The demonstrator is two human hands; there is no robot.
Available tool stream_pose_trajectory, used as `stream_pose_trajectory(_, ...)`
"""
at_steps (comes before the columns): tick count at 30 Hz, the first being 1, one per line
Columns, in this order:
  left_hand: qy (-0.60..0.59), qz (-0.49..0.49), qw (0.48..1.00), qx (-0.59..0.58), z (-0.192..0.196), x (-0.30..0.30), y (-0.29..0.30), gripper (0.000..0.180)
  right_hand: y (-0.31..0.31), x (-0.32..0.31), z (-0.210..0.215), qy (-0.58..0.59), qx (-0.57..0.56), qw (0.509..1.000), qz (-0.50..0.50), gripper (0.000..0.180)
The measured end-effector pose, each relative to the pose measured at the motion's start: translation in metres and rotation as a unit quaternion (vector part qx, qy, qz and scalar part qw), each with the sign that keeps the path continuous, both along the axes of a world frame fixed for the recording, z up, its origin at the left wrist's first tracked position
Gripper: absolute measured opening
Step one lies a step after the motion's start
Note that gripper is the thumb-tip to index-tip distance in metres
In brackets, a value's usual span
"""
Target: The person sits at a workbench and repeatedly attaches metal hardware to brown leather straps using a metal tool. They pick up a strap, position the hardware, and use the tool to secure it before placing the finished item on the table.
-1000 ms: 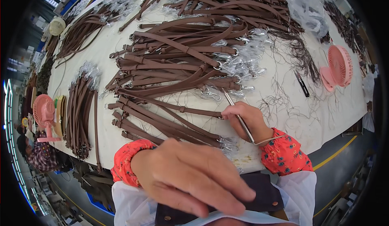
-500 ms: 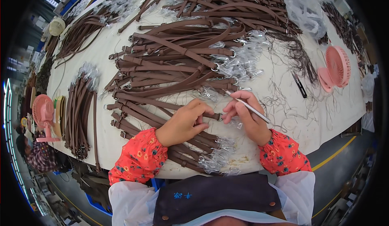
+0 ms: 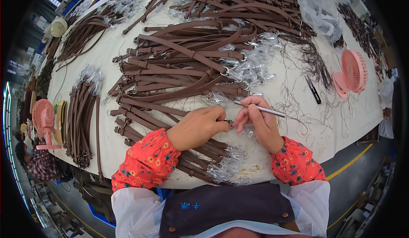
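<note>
Left hand (image 3: 197, 128) fingers pinched a brown strap (image 3: 170, 110) end while, at three o'clock, right hand (image 3: 260, 123) fingers gripped a thin metal tool (image 3: 262, 109).

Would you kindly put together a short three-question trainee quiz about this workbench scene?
1. True or false: the right hand holds a thin metal tool.
2. What colour is the small fan on the table's right side?
a) blue b) pink c) green
3. Fill in: the left hand pinches the end of a brown ____.

Key: 1 true; 2 b; 3 strap
</note>
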State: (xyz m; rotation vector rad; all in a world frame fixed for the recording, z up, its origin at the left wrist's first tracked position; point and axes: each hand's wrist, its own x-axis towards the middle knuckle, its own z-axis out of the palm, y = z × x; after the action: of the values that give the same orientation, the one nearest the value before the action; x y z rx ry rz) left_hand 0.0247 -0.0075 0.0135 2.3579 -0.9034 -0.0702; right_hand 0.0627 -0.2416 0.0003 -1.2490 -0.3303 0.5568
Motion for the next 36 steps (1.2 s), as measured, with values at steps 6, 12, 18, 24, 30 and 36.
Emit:
stream_pose_trajectory(6,0.103,0.063,0.985,-0.124,-0.011,0.0,0.006,0.012,-0.003,0.0,0.0,-0.027,-0.041,0.998,0.025,0.03)
stream_pose_trajectory(12,0.17,0.112,0.964,-0.172,-0.01,0.003,0.015,0.008,-0.005,-0.002,0.004,-0.058,-0.114,0.988,0.086,0.029)
stream_pose_trajectory(18,0.21,0.113,0.953,-0.186,-0.004,0.004,0.015,0.008,-0.004,-0.003,0.003,-0.052,-0.108,0.99,0.079,0.025)
stream_pose_trajectory(24,0.216,0.104,0.952,-0.189,-0.002,0.004,0.016,0.008,-0.003,-0.003,0.004,-0.05,-0.122,0.987,0.09,0.025)
stream_pose_trajectory(30,0.216,0.094,0.954,-0.186,-0.002,0.004,0.017,0.007,-0.003,-0.003,0.004,-0.054,-0.125,0.987,0.088,0.026)
stream_pose_trajectory(36,0.234,0.064,0.95,-0.198,-0.004,0.004,0.02,0.007,-0.003,-0.002,0.001,-0.065,-0.132,0.985,0.086,0.026)
